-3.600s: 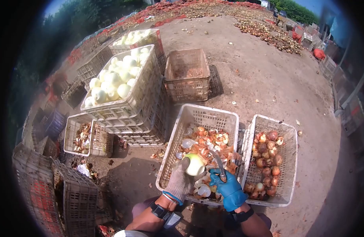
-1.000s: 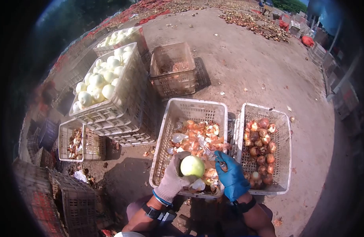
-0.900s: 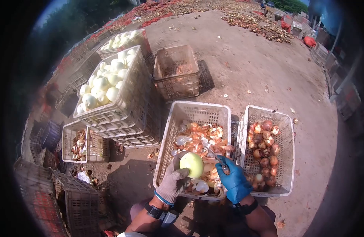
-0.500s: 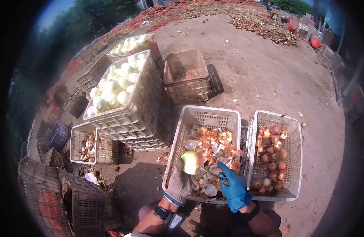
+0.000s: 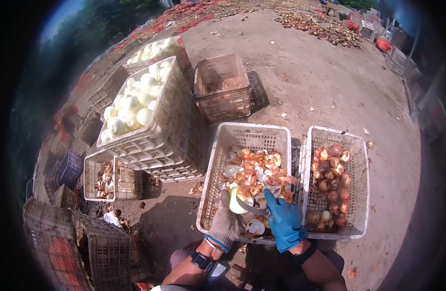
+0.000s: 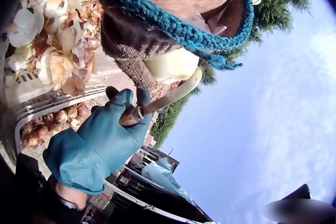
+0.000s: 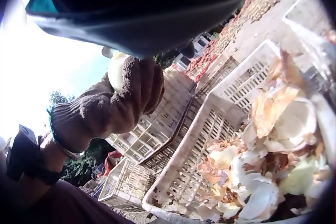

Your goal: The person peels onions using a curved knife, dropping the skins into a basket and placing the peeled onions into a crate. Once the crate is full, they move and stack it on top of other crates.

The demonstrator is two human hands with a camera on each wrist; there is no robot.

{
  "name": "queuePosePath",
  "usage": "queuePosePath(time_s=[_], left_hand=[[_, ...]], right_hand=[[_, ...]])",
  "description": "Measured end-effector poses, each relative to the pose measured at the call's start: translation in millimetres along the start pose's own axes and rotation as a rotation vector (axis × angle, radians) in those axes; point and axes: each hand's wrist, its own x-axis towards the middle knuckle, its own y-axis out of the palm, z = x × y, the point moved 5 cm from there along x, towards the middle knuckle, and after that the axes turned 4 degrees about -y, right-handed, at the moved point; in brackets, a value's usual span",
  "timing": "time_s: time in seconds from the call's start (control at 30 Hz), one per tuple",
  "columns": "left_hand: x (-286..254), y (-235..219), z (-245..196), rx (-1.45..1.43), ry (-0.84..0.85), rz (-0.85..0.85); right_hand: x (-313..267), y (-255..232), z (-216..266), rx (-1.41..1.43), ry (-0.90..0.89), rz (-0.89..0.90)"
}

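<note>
My left hand (image 5: 225, 220), in a pale knit glove, grips a pale peeled onion (image 5: 238, 202) over the near part of a white plastic crate (image 5: 254, 128). In my right hand (image 5: 286, 220), in a blue rubber glove, is a knife with a curved blade (image 6: 176, 91) and a short handle (image 6: 131, 116). Its blade crosses the front of the onion in the head view. From the left wrist the blade's tip end overlaps the onion's edge. Gloved fingers (image 7: 142, 85) wrap the onion in the right wrist view. Onion skins (image 5: 257, 167) and white peel lie in the crate below.
To the right stands a crate (image 5: 361, 184) of unpeeled onions (image 5: 334, 174). Stacked crates (image 5: 160, 145) at left carry peeled onions (image 5: 131, 106). Behind are brown crates (image 5: 223, 99); more crates (image 5: 104, 247) stand at lower left. Onions (image 5: 324, 29) cover the far ground.
One second ago the knife was apart from the onion. Since then the right hand has come leftward and the blade has reached the onion, which has turned in the left hand.
</note>
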Motion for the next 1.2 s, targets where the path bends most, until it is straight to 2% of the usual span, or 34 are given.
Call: queuePosePath(time_s=[0.1,0.2,0.3,0.4,0.43,0.5,0.53,0.63,0.73,0.77,0.8,0.83,0.87,0.9,0.93,1.03,1.1,1.2], left_hand=[[-6,16,1,-0.058,-0.063,0.077],[-3,10,8,-0.161,-0.125,0.115],[11,-17,15,-0.26,-0.159,0.256],[-6,4,2,-0.032,-0.072,0.21],[-4,1,1,-0.019,-0.062,0.174],[-4,-9,2,-0.001,-0.045,0.095],[-3,-11,0,0.084,0.002,0.073],[-12,5,-6,0.087,0.048,0.066],[-10,5,-12,0.261,0.119,0.101],[-7,1,-12,0.227,0.129,0.104],[-9,1,-14,0.294,0.122,0.06],[-12,1,-18,0.352,0.123,0.009],[-9,2,-21,0.387,0.164,-0.034],[-14,6,-27,0.403,0.093,-0.127],[-8,-2,-31,0.282,0.113,-0.1],[23,-41,-28,-0.072,0.212,-0.07],[11,-34,-44,-0.171,0.15,-0.062],[22,-53,-67,-0.25,0.254,0.04]], right_hand=[[1,0,0,-0.169,0.004,-0.007],[6,-1,-8,-0.094,0.049,-0.039],[-7,27,-15,0.301,0.14,0.011],[-26,88,-32,1.236,0.686,0.103],[-25,88,-33,1.302,0.676,0.114],[-14,53,-23,1.431,0.66,0.148],[-4,28,-14,1.434,0.68,0.104],[10,-4,-5,1.201,0.46,0.121],[9,-12,2,1.395,0.526,0.072],[2,2,-4,1.446,0.568,0.073],[1,0,-6,1.387,0.677,0.07],[-3,17,-14,1.382,0.689,0.094],[-8,26,-19,1.354,0.818,0.152],[-10,27,-20,1.249,0.814,0.252],[-12,28,-16,1.211,0.847,0.326],[-26,65,-25,1.264,0.711,0.296],[-22,54,-15,1.425,0.687,0.194],[-25,25,9,1.659,0.653,0.053]])
